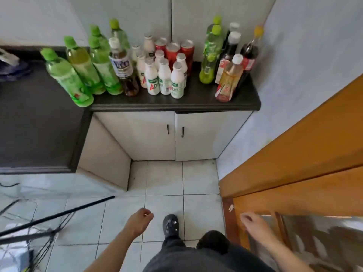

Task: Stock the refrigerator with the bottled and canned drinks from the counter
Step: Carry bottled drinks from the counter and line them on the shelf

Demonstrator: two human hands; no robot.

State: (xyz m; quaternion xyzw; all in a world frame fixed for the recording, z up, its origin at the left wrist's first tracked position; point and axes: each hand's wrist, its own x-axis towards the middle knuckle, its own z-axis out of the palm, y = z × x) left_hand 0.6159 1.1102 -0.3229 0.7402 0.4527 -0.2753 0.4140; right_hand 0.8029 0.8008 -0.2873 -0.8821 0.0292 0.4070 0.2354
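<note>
Nothing picked up yet. All the drinks are on the black surface (pixel 196 101); the fridge is not in view.

Layout, referenced to the red cans (pixel 173 51):
- The cans are at the back, tight together.
- The small white bottles (pixel 165 75) are just in front of the cans and touching each other.
- A brown tea bottle (pixel 122 65) is left of the cans, with the tall green bottles (pixel 78 75) further left in a row running out to the front edge.
- Two more green bottles (pixel 211 54) are right of the cans, and beyond them are the dark bottles (pixel 229 50) and an amber bottle (pixel 228 77) near the front.

They look sorted by type, short ones in the middle and tall ones on the flanks. That probably makes them easy to grab by group, and the front rows give open access.

Left hand (pixel 139 220) is well in front of and below the cans, over the floor tiles. Its fingers are loosely curled and it is empty. Right hand (pixel 253 222) is at the same level, further right, beside the wooden door (pixel 294 144). It is blurred, but it looks relaxed and empty.

My read: this is the approach stance, with both arms hanging idle because the surface is out of reach. The front white bottles or the outermost green one look like the easiest first grab. The tight packing means neighbours could get knocked over.
</note>
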